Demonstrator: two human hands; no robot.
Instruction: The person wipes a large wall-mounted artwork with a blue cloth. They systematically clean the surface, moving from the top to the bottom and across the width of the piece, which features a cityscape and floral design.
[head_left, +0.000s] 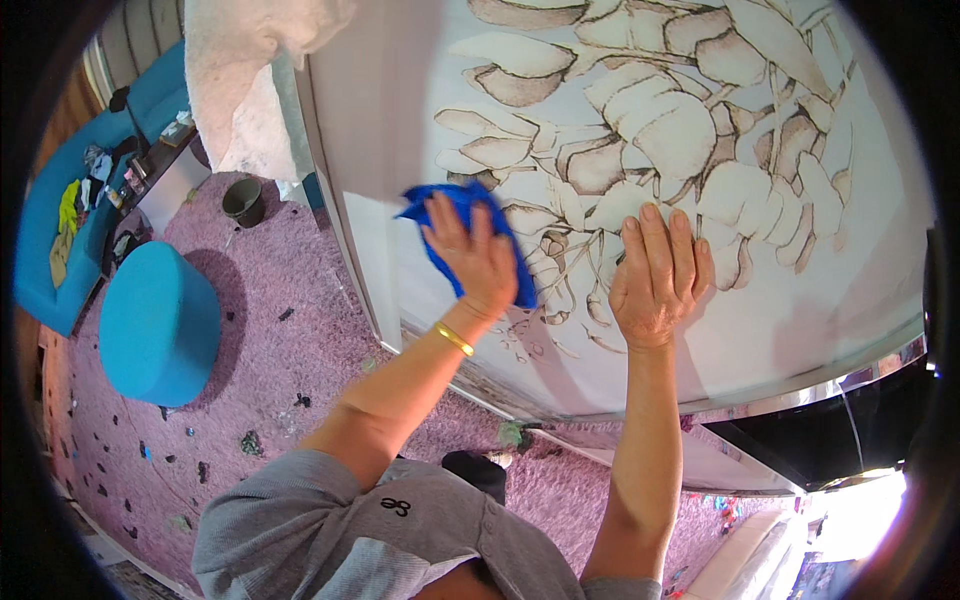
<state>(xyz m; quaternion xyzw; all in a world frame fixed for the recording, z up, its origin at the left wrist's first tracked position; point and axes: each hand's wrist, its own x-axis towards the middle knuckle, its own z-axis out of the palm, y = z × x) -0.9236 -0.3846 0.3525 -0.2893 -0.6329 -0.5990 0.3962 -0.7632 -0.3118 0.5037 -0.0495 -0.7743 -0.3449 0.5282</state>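
My left hand (476, 259), with a gold bangle on its wrist, lies spread over a blue cloth (517, 281) and presses it against a large white panel (367, 255). The cloth sticks out beyond the fingertips and along the right of the hand. Brown-outlined flowers and leaves (667, 127) are printed across the panel. My right hand (660, 277) rests palm-down on the lower part of this print, fingers straight and holding nothing. A pale metal trim (817, 397) edges the panel along its lower right.
A pink shaggy carpet (300, 300) with scattered dark scraps covers the floor. On it stand a turquoise pouf (157, 322) and a dark bucket (244, 202). A turquoise sofa (45, 277) with clothes lies far left. White fluffy fabric (240, 97) hangs beside the panel's upper left.
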